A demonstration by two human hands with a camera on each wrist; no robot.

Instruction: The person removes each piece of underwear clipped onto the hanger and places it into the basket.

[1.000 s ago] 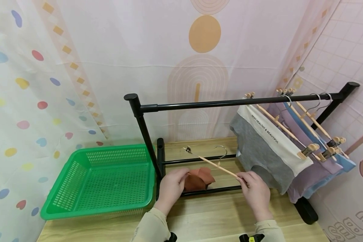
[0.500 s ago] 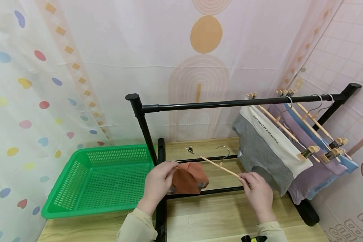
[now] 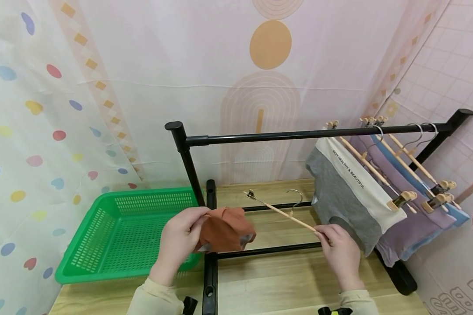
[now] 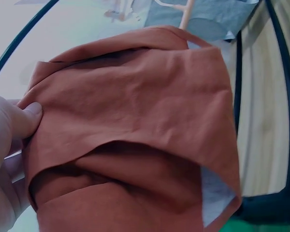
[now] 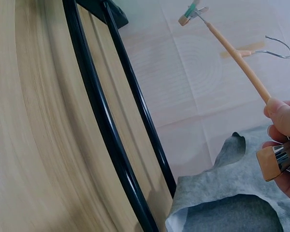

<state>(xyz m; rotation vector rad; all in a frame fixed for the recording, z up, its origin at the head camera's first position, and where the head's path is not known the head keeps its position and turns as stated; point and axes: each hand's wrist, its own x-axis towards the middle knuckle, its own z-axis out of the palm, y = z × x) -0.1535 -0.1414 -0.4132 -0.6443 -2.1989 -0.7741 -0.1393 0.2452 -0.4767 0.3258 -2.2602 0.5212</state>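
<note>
My left hand (image 3: 181, 236) pinches the edge of a rust-brown piece of cloth (image 3: 226, 228), held over the left foot of the rack. In the left wrist view the cloth (image 4: 135, 106) looks folded and open along its lower side, with a pale grey lining showing at one corner. My right hand (image 3: 339, 249) grips one end of a wooden clip hanger (image 3: 281, 213), whose metal hook points up. The right wrist view shows one clip (image 5: 187, 17) at the hanger's far end and another clip (image 5: 275, 159) by my fingers.
A black garment rack (image 3: 260, 137) stands on the wooden table (image 3: 260, 280). A grey and white garment (image 3: 343, 188) and several purple and blue ones (image 3: 402, 218) hang at its right end. A green plastic basket (image 3: 142, 236) sits left of the rack.
My left hand has drawn the rust-brown cloth leftward and up, away from the hanger, and the cloth has spread out. My right hand and the hanger have shifted slightly right.
</note>
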